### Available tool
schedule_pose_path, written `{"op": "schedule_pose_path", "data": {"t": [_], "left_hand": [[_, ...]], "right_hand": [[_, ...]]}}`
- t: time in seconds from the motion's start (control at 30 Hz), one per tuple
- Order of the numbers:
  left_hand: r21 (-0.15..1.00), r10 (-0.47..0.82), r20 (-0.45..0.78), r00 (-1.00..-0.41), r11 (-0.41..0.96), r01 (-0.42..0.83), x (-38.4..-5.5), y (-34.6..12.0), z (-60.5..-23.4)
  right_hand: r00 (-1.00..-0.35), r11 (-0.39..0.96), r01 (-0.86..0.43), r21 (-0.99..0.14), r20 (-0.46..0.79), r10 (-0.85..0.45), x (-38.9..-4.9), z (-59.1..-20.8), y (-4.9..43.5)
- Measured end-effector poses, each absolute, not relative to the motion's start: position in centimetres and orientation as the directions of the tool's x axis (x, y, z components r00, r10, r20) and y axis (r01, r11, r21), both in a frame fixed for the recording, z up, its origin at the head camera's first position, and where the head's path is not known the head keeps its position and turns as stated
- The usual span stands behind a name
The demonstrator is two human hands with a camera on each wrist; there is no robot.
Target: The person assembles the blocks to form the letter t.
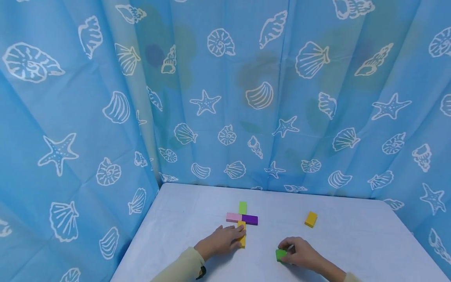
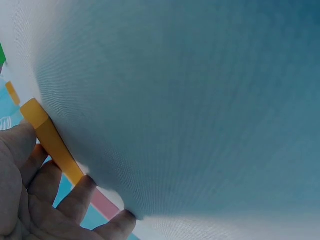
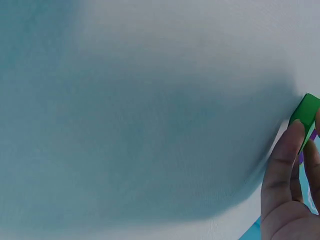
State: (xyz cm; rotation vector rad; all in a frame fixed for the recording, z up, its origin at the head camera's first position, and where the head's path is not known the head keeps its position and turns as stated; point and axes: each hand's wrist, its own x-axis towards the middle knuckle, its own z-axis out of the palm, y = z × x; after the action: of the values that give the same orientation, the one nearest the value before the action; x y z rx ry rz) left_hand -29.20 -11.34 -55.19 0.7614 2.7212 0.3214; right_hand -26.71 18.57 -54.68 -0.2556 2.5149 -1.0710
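On the white table, a light green block (image 1: 242, 207), a pink block (image 1: 233, 217), a purple block (image 1: 249, 219) and a yellow block (image 1: 242, 242) meet in a cross shape. My left hand (image 1: 223, 239) rests on the yellow block from the left, its fingers spread loosely and partly covering it. In the left wrist view the thumb lies near one end of the yellow block (image 2: 54, 145), and the outer fingertips reach past its other end beside the pink block (image 2: 104, 204). Farther right, my right hand (image 1: 301, 253) pinches a green block (image 1: 280, 255) between thumb and fingers.
Another yellow block (image 1: 311, 219) lies by itself at the right, beyond my right hand. A blue curtain (image 1: 225, 117) printed with white shells and starfish hangs behind the table (image 1: 352, 243) and along its left side.
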Motion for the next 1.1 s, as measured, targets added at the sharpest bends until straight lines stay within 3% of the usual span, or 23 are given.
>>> {"op": "schedule_pose_path", "data": {"t": [0.23,0.63,1.1], "left_hand": [[0.283,0.539,-0.219,-0.814,0.833,0.475,-29.2,-11.5,-55.1],[0.284,0.533,-0.224,-0.816,0.836,0.468,-29.2,-11.4,-55.1],[0.285,0.526,-0.220,-0.822,0.840,0.461,-29.1,-11.4,-54.9]], "right_hand": [[-0.900,0.647,-0.093,-0.756,-0.214,-0.380,-26.8,-55.1,17.8],[-0.933,0.686,-0.033,-0.727,-0.224,-0.283,-26.7,-55.2,14.3],[-0.914,0.643,-0.081,-0.762,-0.200,-0.353,-26.4,-55.5,11.4]]}}
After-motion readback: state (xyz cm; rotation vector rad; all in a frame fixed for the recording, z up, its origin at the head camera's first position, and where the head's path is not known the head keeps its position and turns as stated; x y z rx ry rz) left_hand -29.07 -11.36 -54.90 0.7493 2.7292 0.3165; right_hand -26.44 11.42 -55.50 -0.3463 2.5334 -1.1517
